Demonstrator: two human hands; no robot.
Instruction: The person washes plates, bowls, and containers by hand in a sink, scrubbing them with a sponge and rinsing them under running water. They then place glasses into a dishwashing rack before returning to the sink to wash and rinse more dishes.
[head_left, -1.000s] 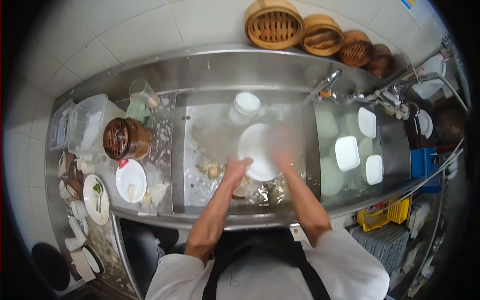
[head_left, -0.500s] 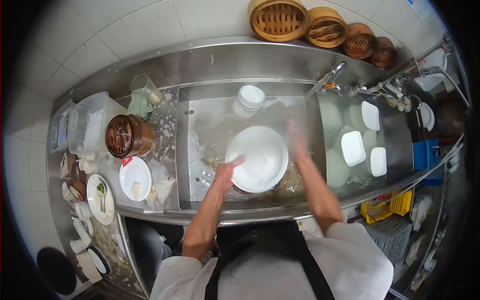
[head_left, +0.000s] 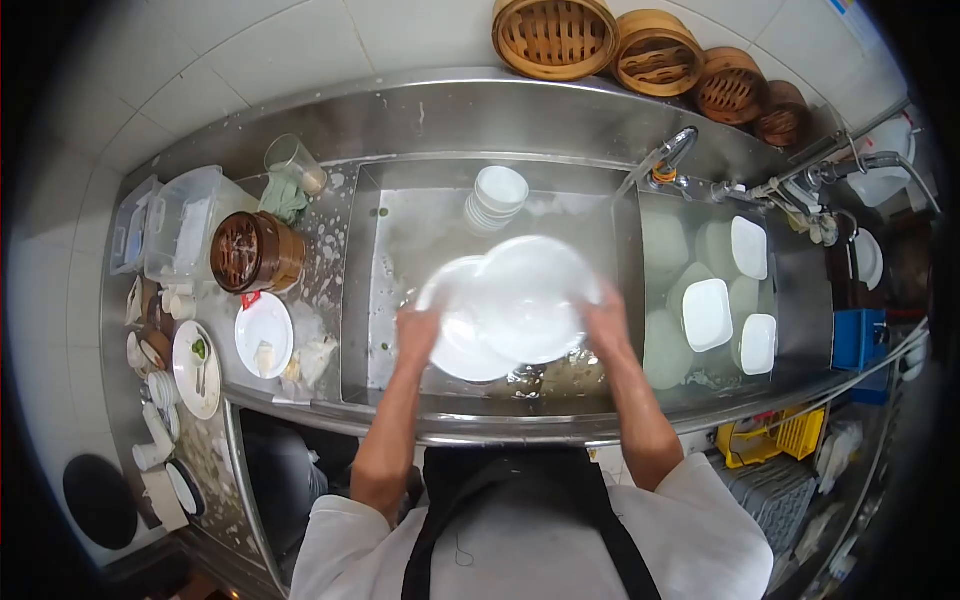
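Note:
Two white plates overlap in the middle of the steel sink. The upper plate, blurred by motion, lies over the right part of the other plate. My right hand is closed on the upper plate's right edge. At the left edge of the plates is my left hand, smeared so that its fingers cannot be made out. Beyond the plates stands a stack of small white bowls in cloudy water.
Several white dishes sit in the right basin, near the faucet. Bamboo steamers line the back ledge. The left counter holds a dark steamer, a plate with scraps, a glass and plastic tubs.
A second plate now shows beside and below the first. My right hand has come from beside the plate onto its edge, and my left hand has moved left and slightly up.

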